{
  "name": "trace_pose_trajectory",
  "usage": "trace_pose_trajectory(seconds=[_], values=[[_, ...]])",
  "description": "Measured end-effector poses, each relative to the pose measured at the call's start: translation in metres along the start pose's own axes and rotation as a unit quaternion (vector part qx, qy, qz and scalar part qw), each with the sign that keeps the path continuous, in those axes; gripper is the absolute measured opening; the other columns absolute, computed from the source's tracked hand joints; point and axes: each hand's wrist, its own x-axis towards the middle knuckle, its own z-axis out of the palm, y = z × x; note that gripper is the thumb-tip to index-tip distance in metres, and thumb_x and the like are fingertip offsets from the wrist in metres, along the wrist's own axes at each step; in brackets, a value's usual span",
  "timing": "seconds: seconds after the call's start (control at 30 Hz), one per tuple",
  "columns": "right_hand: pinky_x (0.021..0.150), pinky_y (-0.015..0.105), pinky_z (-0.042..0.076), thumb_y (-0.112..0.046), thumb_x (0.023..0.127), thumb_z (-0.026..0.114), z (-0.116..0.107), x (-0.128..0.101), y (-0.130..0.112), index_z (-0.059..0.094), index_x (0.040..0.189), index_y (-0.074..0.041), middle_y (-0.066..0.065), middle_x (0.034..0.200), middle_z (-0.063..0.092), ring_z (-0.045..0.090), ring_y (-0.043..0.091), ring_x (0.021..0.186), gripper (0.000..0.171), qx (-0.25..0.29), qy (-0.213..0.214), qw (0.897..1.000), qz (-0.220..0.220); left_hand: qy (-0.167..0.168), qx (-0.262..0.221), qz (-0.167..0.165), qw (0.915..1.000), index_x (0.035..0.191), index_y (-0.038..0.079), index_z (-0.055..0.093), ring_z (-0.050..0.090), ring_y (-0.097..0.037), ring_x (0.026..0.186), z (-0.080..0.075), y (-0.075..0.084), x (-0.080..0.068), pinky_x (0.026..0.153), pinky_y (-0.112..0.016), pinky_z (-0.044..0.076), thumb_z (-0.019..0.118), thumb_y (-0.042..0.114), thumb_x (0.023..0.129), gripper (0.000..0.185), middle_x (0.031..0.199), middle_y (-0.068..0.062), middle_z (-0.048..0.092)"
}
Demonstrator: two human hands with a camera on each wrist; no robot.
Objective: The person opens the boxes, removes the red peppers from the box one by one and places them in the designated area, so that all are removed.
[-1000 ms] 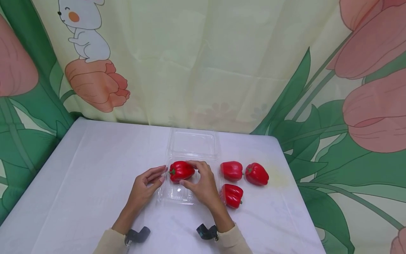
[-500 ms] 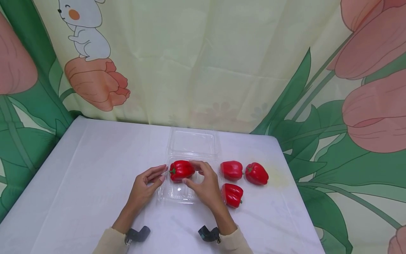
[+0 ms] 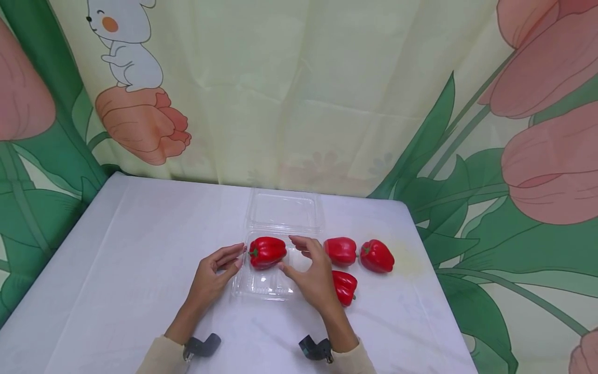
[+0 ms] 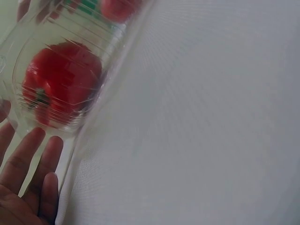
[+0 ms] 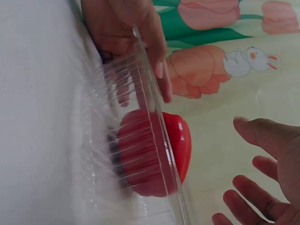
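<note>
A red bell pepper (image 3: 267, 252) lies in the tray of a clear plastic clamshell box (image 3: 261, 285) whose lid (image 3: 285, 210) lies open behind it. My right hand (image 3: 308, 265) hovers just right of the pepper with fingers spread, touching nothing. My left hand (image 3: 223, 266) rests its fingertips against the tray's left rim. The left wrist view shows the pepper (image 4: 58, 93) through the tray wall, with my left fingers (image 4: 28, 178) beside it. In the right wrist view, the pepper (image 5: 159, 154) sits between my left hand (image 5: 122, 23) and my open right hand (image 5: 267, 164).
Three more red peppers lie on the white table right of the box: one (image 3: 341, 250) beside the tray, one (image 3: 377, 255) farther right, one (image 3: 345, 288) partly behind my right hand. A flower-print curtain (image 3: 299, 93) hangs close behind the table.
My right hand has let go of the pepper in the tray and drawn back to the right, fingers opening. The left hand and the pepper have stayed put.
</note>
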Motion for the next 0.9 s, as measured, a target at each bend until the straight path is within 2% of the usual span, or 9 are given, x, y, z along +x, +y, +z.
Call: trace_pose_trajectory(seconds=[0.13, 0.37, 0.6, 0.8, 0.9], values=[[0.095, 0.046, 0.056, -0.033, 0.069, 0.092, -0.002, 0.002, 0.000, 0.056, 0.132, -0.038, -0.023, 0.129, 0.054, 0.057, 0.008, 0.118, 0.073, -0.008, 0.004, 1.000, -0.003, 0.003, 0.002, 0.001, 1.0000, 0.134, 0.005, 0.059, 0.062, -0.031, 0.124, 0.001, -0.012, 0.003, 0.090, -0.011, 0.050, 0.068, 0.012, 0.094, 0.041, 0.135, -0.013, 0.064], [0.090, 0.046, 0.059, -0.028, 0.066, 0.093, 0.003, 0.006, 0.001, 0.057, 0.132, -0.039, -0.016, 0.130, 0.056, 0.058, 0.018, 0.118, 0.076, -0.031, -0.007, 0.999, -0.005, 0.005, -0.007, 0.006, 0.9999, 0.133, 0.018, 0.061, 0.064, -0.020, 0.124, 0.001, -0.035, 0.008, 0.090, -0.010, 0.050, 0.070, 0.020, 0.094, 0.040, 0.135, -0.002, 0.066], [0.091, 0.045, 0.059, -0.038, 0.066, 0.092, 0.016, 0.013, 0.001, 0.055, 0.135, -0.041, -0.008, 0.135, 0.054, 0.052, 0.017, 0.125, 0.078, -0.063, -0.055, 0.996, 0.007, 0.003, 0.000, 0.016, 0.9999, 0.134, 0.019, 0.061, 0.064, -0.020, 0.122, 0.001, -0.038, 0.007, 0.090, -0.011, 0.051, 0.069, 0.024, 0.094, 0.041, 0.135, -0.003, 0.066], [0.090, 0.041, 0.059, -0.036, 0.067, 0.092, 0.027, 0.020, 0.002, 0.052, 0.138, -0.040, -0.004, 0.135, 0.054, 0.050, 0.016, 0.126, 0.082, -0.091, -0.082, 0.992, 0.009, 0.000, 0.010, 0.020, 0.9998, 0.135, 0.018, 0.060, 0.065, -0.017, 0.121, 0.001, -0.038, 0.007, 0.091, -0.012, 0.051, 0.069, 0.022, 0.095, 0.041, 0.135, -0.003, 0.065], [0.089, 0.037, 0.059, -0.035, 0.066, 0.092, 0.032, 0.022, 0.002, 0.052, 0.139, -0.038, -0.004, 0.133, 0.054, 0.050, 0.016, 0.124, 0.083, -0.106, -0.085, 0.991, 0.011, 0.001, 0.003, 0.008, 1.0000, 0.134, 0.020, 0.060, 0.065, -0.013, 0.121, 0.001, -0.038, 0.007, 0.091, -0.012, 0.051, 0.069, 0.022, 0.094, 0.041, 0.134, 0.001, 0.066]])
